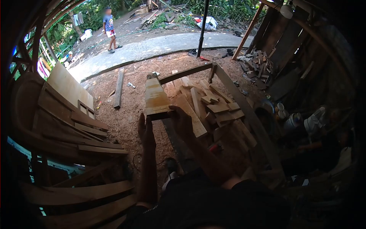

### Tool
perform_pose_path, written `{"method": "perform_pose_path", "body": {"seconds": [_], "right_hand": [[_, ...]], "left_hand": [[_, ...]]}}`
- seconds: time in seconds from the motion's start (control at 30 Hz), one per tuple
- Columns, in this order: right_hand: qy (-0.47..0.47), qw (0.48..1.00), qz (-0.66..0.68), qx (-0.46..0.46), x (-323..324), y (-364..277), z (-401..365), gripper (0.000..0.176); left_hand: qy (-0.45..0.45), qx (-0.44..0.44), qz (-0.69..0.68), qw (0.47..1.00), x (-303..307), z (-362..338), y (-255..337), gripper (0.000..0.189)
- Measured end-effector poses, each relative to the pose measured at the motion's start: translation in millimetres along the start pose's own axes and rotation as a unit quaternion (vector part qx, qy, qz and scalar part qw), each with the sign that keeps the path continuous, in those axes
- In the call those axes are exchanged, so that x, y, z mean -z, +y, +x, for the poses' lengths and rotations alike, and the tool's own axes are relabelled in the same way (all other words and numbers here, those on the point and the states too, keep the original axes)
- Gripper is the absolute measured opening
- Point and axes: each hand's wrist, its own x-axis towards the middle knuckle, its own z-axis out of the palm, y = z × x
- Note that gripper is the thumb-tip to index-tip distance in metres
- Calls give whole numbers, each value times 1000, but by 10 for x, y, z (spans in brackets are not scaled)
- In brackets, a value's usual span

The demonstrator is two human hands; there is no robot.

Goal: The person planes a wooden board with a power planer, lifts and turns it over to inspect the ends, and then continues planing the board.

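A wooden board (157, 96) with a pale, stained face lies ahead of me, its near end between my hands. My left hand (146, 129) is upright at the board's near left corner, fingers stretched out and close together against the edge. My right hand (181, 120) has its fingers bent round the near right corner. To the right, cut wood pieces (196, 103) are piled inside a wooden frame (244, 107). The undersides of both hands are dark and partly hidden.
Curved wooden parts and planks (99, 149) stand at the left. A loose plank (119, 88) lies on the shavings-covered ground (133, 78). A person (109, 28) is on the path beyond; another person's shoe (315, 120) shows at the right, near scrap wood (259, 66).
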Motion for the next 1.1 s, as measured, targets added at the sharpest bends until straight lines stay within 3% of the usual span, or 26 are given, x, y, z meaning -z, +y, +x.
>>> {"method": "perform_pose_path", "body": {"seconds": [0.07, 0.2, 0.3, 0.47, 0.53, 0.57, 0.63, 0.67, 0.73, 0.83, 0.87, 0.9, 0.97, 1.1], "right_hand": [[-3, 1000, -7, -13, 63, 12, -11, 26], [0, 1000, 15, -19, 163, 209, -82, 26], [-25, 998, 41, -45, 246, 288, -133, 28], [-89, 994, 16, -62, 356, 445, -265, 30], [-181, 978, 60, -83, 407, 626, -306, 46], [-181, 978, 60, -85, 448, 660, -332, 46], [-246, 965, -31, -88, 516, 665, -320, 69], [-246, 965, -29, -86, 530, 657, -321, 69], [-350, 928, 22, -125, 524, 726, -310, 88], [-327, 941, 34, -83, 448, 708, -441, 97], [-387, 909, 103, -118, 449, 705, -414, 104], [-387, 908, 104, -118, 441, 732, -442, 104], [-395, 918, 19, -46, 417, 786, -435, 105], [-411, 911, -20, -1, 430, 673, -516, 108]], "left_hand": [[-102, 77, -124, 984, -31, -50, 74, 46], [-146, 174, -221, 948, -50, -89, 223, 42], [-124, 229, -309, 915, -53, -150, 204, 38], [-75, 262, -246, 930, 179, -172, -93, 32], [-68, 276, -225, 932, 275, -262, -135, 32], [-65, 274, -216, 935, 312, -308, -135, 35], [-61, 271, -207, 938, 384, -375, -139, 39], [-56, 279, -197, 938, 423, -413, -133, 39], [-54, 285, -181, 940, 468, -466, -86, 40], [-57, 282, -194, 938, 513, -578, 71, 38], [-49, 279, -158, 946, 511, -613, 126, 40], [-48, 279, -157, 946, 541, -651, 183, 40], [-39, 275, -172, 945, 588, -690, 288, 38], [-52, 262, -151, 952, 677, -765, 521, 43]]}}
